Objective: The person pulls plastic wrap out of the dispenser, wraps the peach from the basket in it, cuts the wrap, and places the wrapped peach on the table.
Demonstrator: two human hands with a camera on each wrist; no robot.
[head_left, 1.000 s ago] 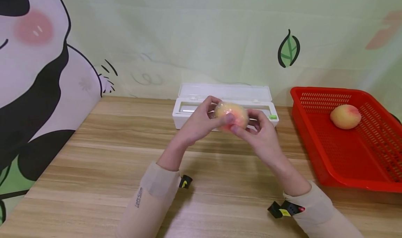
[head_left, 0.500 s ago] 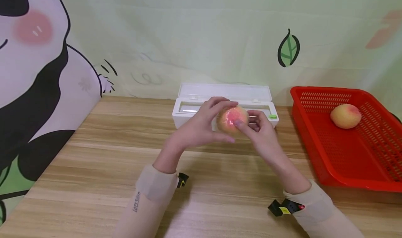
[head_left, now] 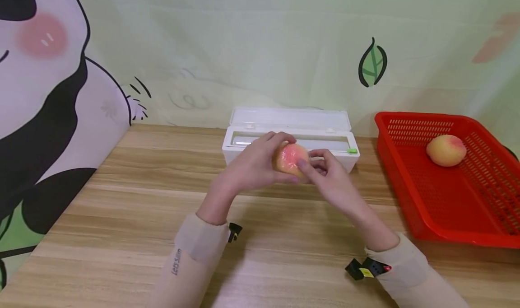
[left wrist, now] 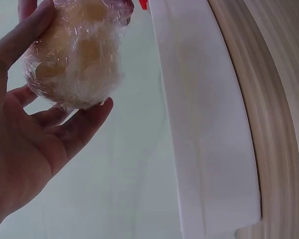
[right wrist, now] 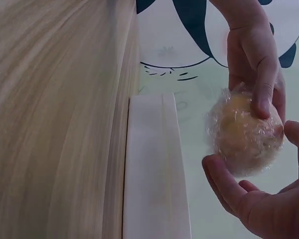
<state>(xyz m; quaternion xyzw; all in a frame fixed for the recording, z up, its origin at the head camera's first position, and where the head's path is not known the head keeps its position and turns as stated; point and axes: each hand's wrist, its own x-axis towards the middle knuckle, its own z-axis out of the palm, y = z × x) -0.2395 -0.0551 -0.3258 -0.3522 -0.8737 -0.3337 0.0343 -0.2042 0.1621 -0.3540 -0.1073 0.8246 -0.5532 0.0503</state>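
A yellow-pink peach [head_left: 291, 156] wrapped in crinkled clear cling film is held up between both hands, in front of a white cling film dispenser [head_left: 243, 158]. My left hand [head_left: 253, 165] grips it from the left, thumb below and fingers over the top. From the other side my right hand [head_left: 335, 181] holds it, with its thumb on the near face. In the left wrist view the film on the peach [left wrist: 77, 55] looks bunched and loose at the edges. The right wrist view shows the fingers of both hands around the peach [right wrist: 246, 137].
The dispenser's lid [head_left: 290, 118] stands raised, and a green slider [head_left: 352, 151] sits at its right end. On the right, a red basket [head_left: 406, 195] holds another peach [head_left: 446, 150]. Behind the wooden table [head_left: 142, 199] hangs a printed panda backdrop [head_left: 243, 50].
The peach has turned in the hands, its pink side now facing nearer. Both hands have shifted slightly left and down with it, and the left thumb has moved from its front to underneath.
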